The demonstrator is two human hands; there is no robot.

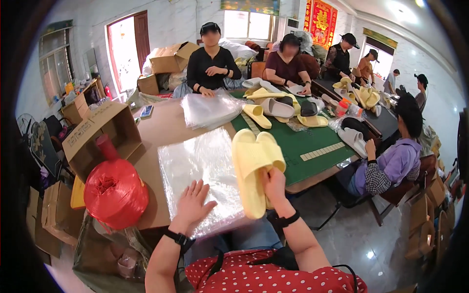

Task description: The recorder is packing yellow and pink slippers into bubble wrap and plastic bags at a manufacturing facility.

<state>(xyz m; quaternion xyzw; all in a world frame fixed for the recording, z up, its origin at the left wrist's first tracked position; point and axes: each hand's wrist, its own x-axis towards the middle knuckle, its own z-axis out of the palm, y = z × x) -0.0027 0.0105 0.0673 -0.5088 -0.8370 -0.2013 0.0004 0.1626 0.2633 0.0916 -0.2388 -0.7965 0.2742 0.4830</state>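
Observation:
A pair of pale yellow slide slippers (250, 168) is in my right hand (274, 185), whose fingers are closed round them near the straps. The pair hangs over the right edge of a stack of clear plastic bags (195, 154), toes pointing away from me. On the near part of that stack my left hand (193, 202) lies flat, fingers spread and nothing in them. Part of the second slipper is hidden behind the first one and my hand.
Left stand a red twine roll (116, 193) and an open cardboard box (102, 134). More clear bags (210, 110) lie ahead, near a co-worker. Loose slippers (276, 108) cover the green mat (305, 161). A person in purple (395, 156) sits at right; others work farther back.

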